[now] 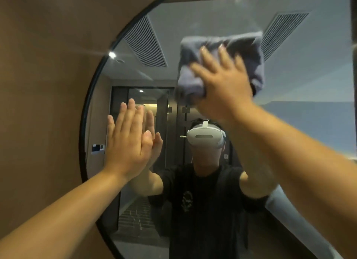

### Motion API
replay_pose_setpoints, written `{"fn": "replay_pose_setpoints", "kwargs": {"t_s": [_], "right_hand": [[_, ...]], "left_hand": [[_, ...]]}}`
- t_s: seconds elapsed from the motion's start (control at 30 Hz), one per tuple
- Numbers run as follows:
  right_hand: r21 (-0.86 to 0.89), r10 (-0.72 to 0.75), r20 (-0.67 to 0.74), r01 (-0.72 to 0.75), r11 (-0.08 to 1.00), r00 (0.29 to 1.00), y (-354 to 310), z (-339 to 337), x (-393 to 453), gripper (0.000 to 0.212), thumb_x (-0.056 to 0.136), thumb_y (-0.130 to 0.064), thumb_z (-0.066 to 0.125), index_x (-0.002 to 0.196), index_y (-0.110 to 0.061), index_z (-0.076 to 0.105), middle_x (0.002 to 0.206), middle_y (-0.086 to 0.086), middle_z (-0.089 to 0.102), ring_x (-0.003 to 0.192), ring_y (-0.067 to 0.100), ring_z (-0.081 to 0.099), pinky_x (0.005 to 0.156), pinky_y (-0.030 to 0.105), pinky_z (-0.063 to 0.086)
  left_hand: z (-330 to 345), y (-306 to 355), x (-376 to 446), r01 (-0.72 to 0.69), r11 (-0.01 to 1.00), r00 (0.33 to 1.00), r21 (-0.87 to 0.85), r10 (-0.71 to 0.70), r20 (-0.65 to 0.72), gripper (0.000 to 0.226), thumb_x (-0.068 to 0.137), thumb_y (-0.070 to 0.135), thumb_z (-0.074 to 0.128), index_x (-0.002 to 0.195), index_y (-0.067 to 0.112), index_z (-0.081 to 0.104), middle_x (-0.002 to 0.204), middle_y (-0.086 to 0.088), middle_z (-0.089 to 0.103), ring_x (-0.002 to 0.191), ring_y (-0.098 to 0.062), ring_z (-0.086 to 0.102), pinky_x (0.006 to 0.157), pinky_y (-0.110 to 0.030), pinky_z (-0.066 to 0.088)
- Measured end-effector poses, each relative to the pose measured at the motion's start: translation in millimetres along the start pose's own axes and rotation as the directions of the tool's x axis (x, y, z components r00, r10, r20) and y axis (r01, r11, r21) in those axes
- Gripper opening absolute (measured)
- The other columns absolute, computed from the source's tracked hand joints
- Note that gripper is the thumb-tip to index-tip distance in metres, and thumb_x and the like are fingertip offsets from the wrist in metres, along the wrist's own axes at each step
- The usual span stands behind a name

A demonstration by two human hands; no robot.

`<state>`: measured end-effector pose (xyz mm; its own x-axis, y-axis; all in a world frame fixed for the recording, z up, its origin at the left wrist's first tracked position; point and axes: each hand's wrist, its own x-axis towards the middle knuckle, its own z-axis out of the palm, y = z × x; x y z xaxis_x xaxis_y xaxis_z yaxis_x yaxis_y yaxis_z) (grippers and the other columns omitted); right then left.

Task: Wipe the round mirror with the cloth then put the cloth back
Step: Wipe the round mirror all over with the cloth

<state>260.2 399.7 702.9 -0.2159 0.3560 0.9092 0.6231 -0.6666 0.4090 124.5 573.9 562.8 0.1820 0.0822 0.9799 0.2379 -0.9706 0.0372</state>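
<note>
A large round mirror (301, 135) with a thin black frame (83, 123) fills most of the view on a brown wall. My right hand (224, 86) presses a bunched grey cloth (249, 51) flat against the upper part of the glass. My left hand (128, 140) rests flat on the glass near the mirror's left edge, fingers together and pointing up, holding nothing. The cloth's lower right part is hidden behind my right hand.
The brown wall (42, 88) lies left of the mirror. The glass reflects a person in a black shirt with a white headset, ceiling vents, a doorway and a tiled floor.
</note>
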Motion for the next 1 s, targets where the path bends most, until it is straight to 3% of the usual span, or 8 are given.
{"fn": "replay_pose_setpoints", "kwargs": {"t_s": [0.1, 0.2, 0.3, 0.37, 0.47, 0.6, 0.8, 1.0], "right_hand": [[0.092, -0.141, 0.04, 0.137, 0.986, 0.989, -35, 4, -86, 0.064, 0.079, -0.055, 0.046, 0.138, -0.03, 0.048, 0.157, 0.007, 0.031, 0.143, 0.043, 0.022, 0.112, 0.062, 0.017], [0.12, -0.245, 0.13, 0.23, 0.966, 0.961, -45, 9, -145, 0.066, 0.088, -0.058, 0.046, 0.147, -0.032, 0.034, 0.161, 0.006, 0.021, 0.147, 0.041, 0.011, 0.113, 0.064, 0.015], [0.108, -0.259, 0.13, 0.246, 0.963, 0.957, -27, 8, -129, 0.077, 0.086, -0.061, 0.048, 0.152, -0.027, 0.027, 0.162, 0.004, 0.017, 0.147, 0.037, 0.013, 0.114, 0.062, 0.016], [0.13, -0.168, 0.087, 0.156, 0.979, 0.982, -11, 2, -93, 0.08, 0.085, -0.054, 0.051, 0.151, -0.016, 0.027, 0.161, 0.01, 0.018, 0.148, 0.034, 0.014, 0.115, 0.059, 0.018], [0.152, -0.059, 0.097, 0.044, 0.987, 0.994, 10, -7, -53, 0.089, 0.082, -0.053, 0.059, 0.148, -0.003, 0.026, 0.16, 0.02, 0.015, 0.148, 0.033, 0.01, 0.119, 0.053, 0.014], [-0.103, -0.129, 0.189, 0.15, 0.983, 0.973, 36, -15, -78, 0.107, 0.077, -0.082, 0.04, 0.153, -0.01, 0.018, 0.162, 0.014, 0.011, 0.148, 0.038, 0.0, 0.114, 0.066, 0.008], [-0.109, -0.108, 0.187, 0.13, 0.986, 0.976, 59, -19, -92, 0.088, 0.085, -0.074, 0.031, 0.152, -0.018, 0.028, 0.16, 0.011, 0.021, 0.147, 0.041, 0.012, 0.11, 0.069, 0.02], [-0.093, -0.054, 0.069, 0.06, 0.994, 0.996, 90, -15, 18, 0.075, 0.082, -0.061, 0.044, 0.14, -0.015, 0.043, 0.16, 0.02, 0.015, 0.147, 0.039, 0.008, 0.114, 0.063, 0.004]], "left_hand": [[6, 8, 8, 0.004, 0.999, 1.0, -0.036, -0.004, -0.01, 0.065, 0.093, 0.032, 0.023, 0.153, 0.011, 0.01, 0.164, -0.007, 0.002, 0.151, -0.019, -0.006, 0.121, -0.05, -0.003], [7, 25, 14, -0.067, 0.994, 0.998, -0.088, 0.065, -0.019, 0.066, 0.092, 0.034, 0.022, 0.153, 0.016, 0.006, 0.164, -0.006, 0.002, 0.151, -0.018, -0.006, 0.121, -0.051, -0.003], [14, 53, 17, -0.307, 0.946, 0.952, -0.1, 0.304, -0.044, 0.069, 0.092, 0.035, 0.034, 0.154, 0.014, 0.01, 0.163, -0.009, 0.009, 0.152, -0.023, 0.002, 0.122, -0.051, 0.001], [19, 66, 29, -0.427, 0.904, 0.904, -0.012, 0.427, -0.011, 0.07, 0.092, 0.039, 0.038, 0.152, 0.01, 0.017, 0.161, -0.011, 0.015, 0.151, -0.026, 0.009, 0.121, -0.053, 0.01], [17, 73, 57, -0.381, 0.919, 0.921, 0.101, 0.369, 0.121, 0.073, 0.092, 0.05, 0.026, 0.153, 0.01, 0.015, 0.162, -0.009, 0.011, 0.151, -0.024, 0.004, 0.121, -0.053, 0.011], [12, 64, 65, -0.435, 0.87, 0.897, 0.233, 0.395, 0.201, 0.072, 0.094, 0.05, 0.024, 0.154, 0.008, 0.018, 0.162, -0.011, 0.013, 0.151, -0.027, 0.005, 0.121, -0.053, 0.01], [13, 62, 76, -0.514, 0.795, 0.857, 0.322, 0.461, 0.228, 0.069, 0.096, 0.044, 0.029, 0.15, 0.002, 0.025, 0.159, -0.018, 0.019, 0.149, -0.033, 0.012, 0.119, -0.058, 0.014], [-1, 61, 182, -0.436, 0.857, 0.899, 0.275, 0.405, 0.164, 0.07, 0.087, 0.039, 0.025, 0.146, 0.002, 0.032, 0.162, -0.019, 0.005, 0.151, -0.029, 0.003, 0.12, -0.052, -0.001]]}}
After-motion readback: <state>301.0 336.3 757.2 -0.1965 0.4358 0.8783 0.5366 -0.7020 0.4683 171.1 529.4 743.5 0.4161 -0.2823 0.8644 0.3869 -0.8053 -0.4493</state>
